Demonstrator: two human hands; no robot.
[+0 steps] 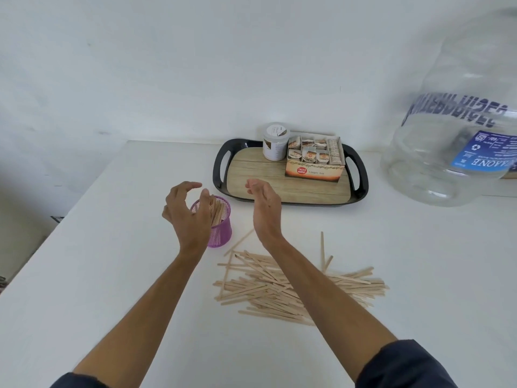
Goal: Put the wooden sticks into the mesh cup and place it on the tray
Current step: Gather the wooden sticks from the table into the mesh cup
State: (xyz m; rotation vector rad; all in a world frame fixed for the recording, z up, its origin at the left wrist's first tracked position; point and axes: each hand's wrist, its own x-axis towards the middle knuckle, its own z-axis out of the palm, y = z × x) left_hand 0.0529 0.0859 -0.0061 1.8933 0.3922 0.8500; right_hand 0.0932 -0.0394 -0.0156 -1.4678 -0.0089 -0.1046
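Note:
A purple mesh cup (221,228) stands upright on the white table, with several wooden sticks (216,210) leaning inside it. My left hand (187,212) hovers just left of the cup and over its rim, fingers curled and apart, holding nothing. My right hand (264,204) is raised to the right of the cup, fingers loosely spread and empty. A loose pile of wooden sticks (282,287) lies on the table below my right wrist. The black tray (221,175) with a wood-pattern floor sits behind the cup, to the right.
On the tray's far side stand a white jar (275,141) and an open box of tea bags (314,156). A large clear water bottle (453,130) fills the right side. The table's left edge (84,203) runs diagonally near the cup.

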